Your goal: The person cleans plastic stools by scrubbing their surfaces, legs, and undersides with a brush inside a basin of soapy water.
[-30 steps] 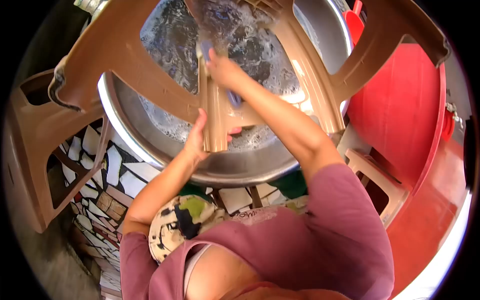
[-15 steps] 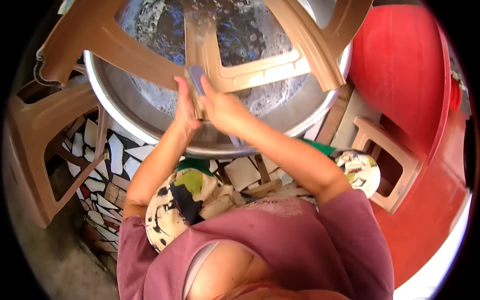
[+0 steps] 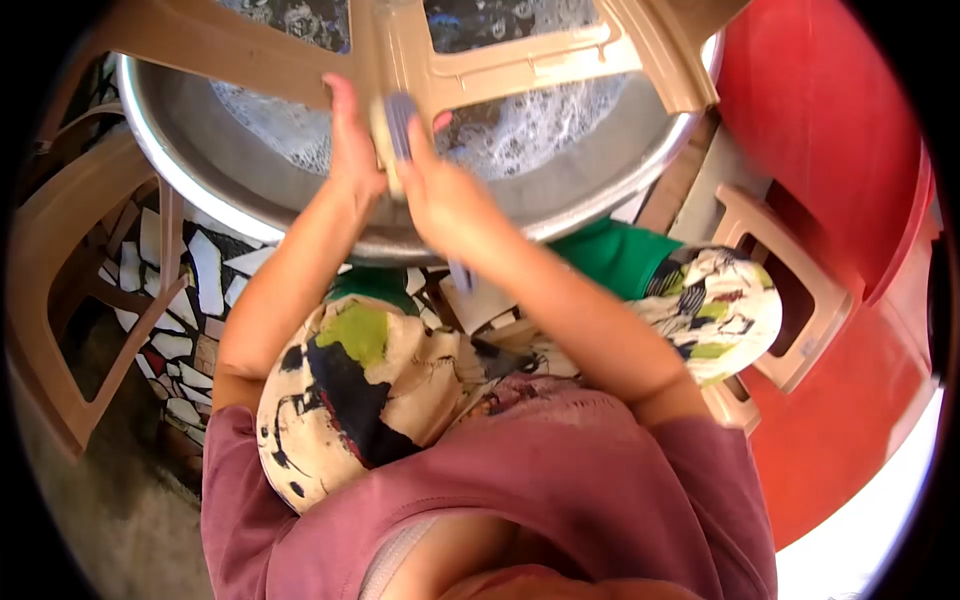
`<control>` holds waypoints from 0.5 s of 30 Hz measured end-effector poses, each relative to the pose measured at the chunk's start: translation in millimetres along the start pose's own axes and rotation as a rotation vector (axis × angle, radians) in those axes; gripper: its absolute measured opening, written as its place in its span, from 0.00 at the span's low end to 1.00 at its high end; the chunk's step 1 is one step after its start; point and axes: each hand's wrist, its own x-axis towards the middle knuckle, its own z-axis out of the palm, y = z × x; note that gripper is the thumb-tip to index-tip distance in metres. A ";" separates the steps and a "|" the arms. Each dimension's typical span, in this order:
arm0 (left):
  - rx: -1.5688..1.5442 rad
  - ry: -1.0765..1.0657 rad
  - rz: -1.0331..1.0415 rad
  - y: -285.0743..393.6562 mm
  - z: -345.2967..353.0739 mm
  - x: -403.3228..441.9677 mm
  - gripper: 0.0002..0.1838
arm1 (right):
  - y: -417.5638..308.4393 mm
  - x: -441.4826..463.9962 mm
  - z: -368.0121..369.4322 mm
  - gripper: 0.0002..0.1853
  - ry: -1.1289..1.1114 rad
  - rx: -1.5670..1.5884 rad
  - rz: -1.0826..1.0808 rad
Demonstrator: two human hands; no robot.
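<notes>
A tan plastic chair (image 3: 520,80) lies across a wide metal basin (image 3: 270,190) that holds foamy water. My left hand (image 3: 352,145) grips a narrow part of the chair, thumb pointing up along its left side; fingertips show on the far side. In my right hand (image 3: 445,200) is a brush (image 3: 401,118) with a grey-purple back, pressed against that same narrow part. The end of its handle sticks out below my wrist. Its bristles are mostly hidden.
Another tan plastic chair (image 3: 60,210) stands at the left on mosaic tile flooring (image 3: 205,270). At the right are a large red tub (image 3: 820,130) and a small tan stool (image 3: 800,270). My knees, in patterned cloth (image 3: 350,390), are close to the basin.
The chair and basin sit higher in view as the camera has shifted. Both hands are slightly farther up the picture, still on the chair part and the brush.
</notes>
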 end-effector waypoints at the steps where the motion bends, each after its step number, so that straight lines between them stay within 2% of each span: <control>1: -0.006 0.043 -0.002 -0.6 1.3 -1.5 0.55 | -2.1 22.8 -1.9 0.32 0.093 -0.057 -0.072; 3: -0.019 0.126 0.024 6.8 4.9 0.3 0.54 | -7.7 28.9 -7.8 0.32 0.063 -0.132 -0.025; 7: 0.007 0.044 0.035 6.4 10.4 -1.0 0.53 | 10.1 -27.0 -21.5 0.29 0.011 -0.332 -0.059; 9: 0.038 0.038 0.052 5.8 9.4 0.7 0.53 | 8.8 -34.4 -49.6 0.26 0.009 -0.610 -0.100; 11: 0.077 0.036 0.021 9.1 5.7 -1.4 0.52 | 7.9 -34.8 -75.6 0.24 0.296 -0.723 -0.168; 12: 0.086 0.040 0.103 10.8 14.3 -5.0 0.52 | 2.3 -32.4 -84.2 0.23 0.364 -0.675 -0.214; 13: 0.072 0.048 0.111 9.1 8.8 -3.6 0.52 | 0.3 -29.5 -81.0 0.23 0.354 -0.686 -0.224; 15: 0.075 0.090 0.028 2.6 3.7 1.4 0.51 | -2.6 -29.4 -69.5 0.22 0.162 -0.688 -0.276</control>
